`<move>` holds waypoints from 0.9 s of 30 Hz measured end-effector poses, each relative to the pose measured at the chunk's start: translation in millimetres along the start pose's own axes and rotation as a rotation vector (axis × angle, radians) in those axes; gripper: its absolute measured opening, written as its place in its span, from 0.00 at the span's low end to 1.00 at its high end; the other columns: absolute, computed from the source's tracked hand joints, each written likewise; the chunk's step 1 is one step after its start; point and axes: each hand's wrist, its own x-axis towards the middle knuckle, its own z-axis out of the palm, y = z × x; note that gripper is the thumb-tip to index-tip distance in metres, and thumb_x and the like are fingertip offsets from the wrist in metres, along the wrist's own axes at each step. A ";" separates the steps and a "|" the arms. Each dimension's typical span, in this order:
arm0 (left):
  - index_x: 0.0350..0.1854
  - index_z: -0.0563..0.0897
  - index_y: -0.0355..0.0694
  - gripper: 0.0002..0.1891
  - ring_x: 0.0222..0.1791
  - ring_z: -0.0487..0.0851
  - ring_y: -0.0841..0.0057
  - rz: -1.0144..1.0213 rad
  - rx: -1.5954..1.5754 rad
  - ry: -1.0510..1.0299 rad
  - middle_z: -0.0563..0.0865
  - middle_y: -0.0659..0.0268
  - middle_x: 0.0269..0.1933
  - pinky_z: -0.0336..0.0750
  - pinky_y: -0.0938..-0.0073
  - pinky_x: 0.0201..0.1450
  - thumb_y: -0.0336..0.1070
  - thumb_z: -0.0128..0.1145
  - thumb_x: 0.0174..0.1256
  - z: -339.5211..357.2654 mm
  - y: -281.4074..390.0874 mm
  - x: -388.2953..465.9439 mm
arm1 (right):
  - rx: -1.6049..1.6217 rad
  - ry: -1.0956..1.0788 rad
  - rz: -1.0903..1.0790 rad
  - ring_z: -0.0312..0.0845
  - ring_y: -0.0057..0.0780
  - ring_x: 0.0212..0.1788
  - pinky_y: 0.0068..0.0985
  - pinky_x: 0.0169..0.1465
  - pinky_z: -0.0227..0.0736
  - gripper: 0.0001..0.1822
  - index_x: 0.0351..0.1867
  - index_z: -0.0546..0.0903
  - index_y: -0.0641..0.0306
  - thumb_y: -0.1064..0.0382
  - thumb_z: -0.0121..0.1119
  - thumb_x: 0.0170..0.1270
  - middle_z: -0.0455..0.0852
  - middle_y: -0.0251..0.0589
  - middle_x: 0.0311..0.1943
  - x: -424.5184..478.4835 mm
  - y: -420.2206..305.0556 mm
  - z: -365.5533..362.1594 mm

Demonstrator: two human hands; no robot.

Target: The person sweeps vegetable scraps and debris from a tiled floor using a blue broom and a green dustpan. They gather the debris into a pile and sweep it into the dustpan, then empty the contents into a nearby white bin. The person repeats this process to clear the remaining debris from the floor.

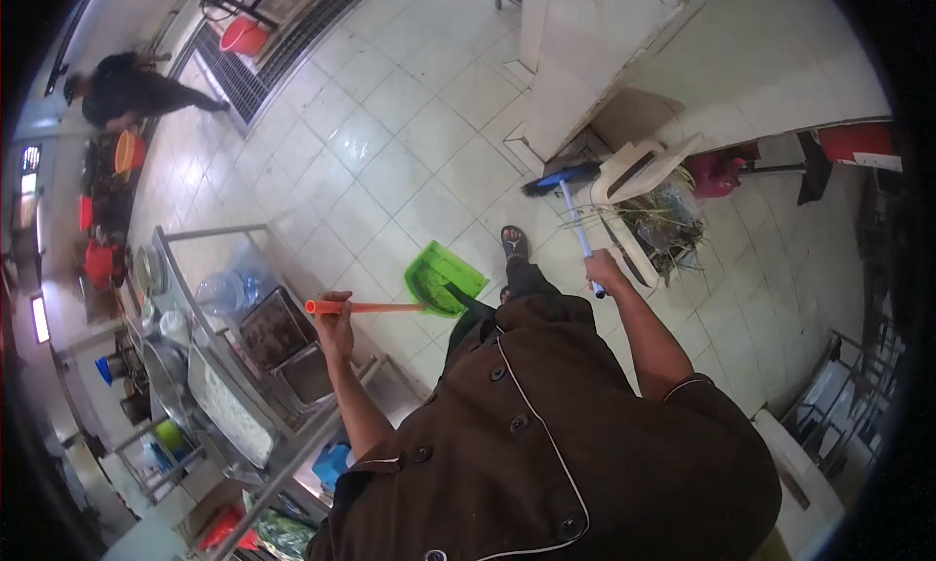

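Observation:
My left hand point(336, 327) is closed around the orange handle point(380, 307) of a green dustpan point(443, 277), whose pan is low over or on the tiled floor, left of my sandaled foot; small debris shows in it. In my right hand point(605, 268) is the light-blue handle point(578, 221) of a broom, near its end. The broom's blue head with dark bristles point(561, 178) lies by the wall corner, beside a cream-coloured bin point(621, 243). Plant scraps and clear plastic point(662, 221) fill the bin's open top.
At the left stands a metal rack point(292, 444) with trays, pans and a large clear bottle point(223, 290). A tiled wall point(614, 64) rises at the upper right. A floor grating point(241, 86), a red bucket point(245, 36) and a person in dark clothes point(139, 89) are at the upper left.

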 end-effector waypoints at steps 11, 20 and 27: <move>0.42 0.81 0.35 0.05 0.46 0.81 0.78 0.017 -0.051 -0.340 0.85 0.63 0.43 0.72 0.77 0.54 0.26 0.59 0.65 64.0 -19.0 155.8 | -0.030 0.046 -0.045 0.84 0.48 0.23 0.41 0.26 0.79 0.16 0.37 0.79 0.80 0.64 0.47 0.62 0.83 0.60 0.24 -42.0 10.9 89.7; 0.36 0.83 0.36 0.04 0.42 0.83 0.74 0.242 0.081 -0.655 0.85 0.63 0.38 0.74 0.75 0.50 0.25 0.57 0.61 108.5 -88.2 257.2 | 0.089 0.280 -0.116 0.84 0.50 0.36 0.41 0.43 0.76 0.19 0.47 0.82 0.69 0.56 0.54 0.63 0.86 0.58 0.33 -118.9 60.0 239.9; 0.35 0.84 0.36 0.06 0.37 0.82 0.76 0.401 0.162 -0.756 0.86 0.65 0.35 0.75 0.77 0.45 0.24 0.56 0.57 173.7 -129.0 266.6 | 0.673 0.208 0.064 0.68 0.22 0.13 0.27 0.19 0.66 0.17 0.55 0.78 0.65 0.58 0.48 0.73 0.73 0.35 0.17 -244.3 38.9 257.2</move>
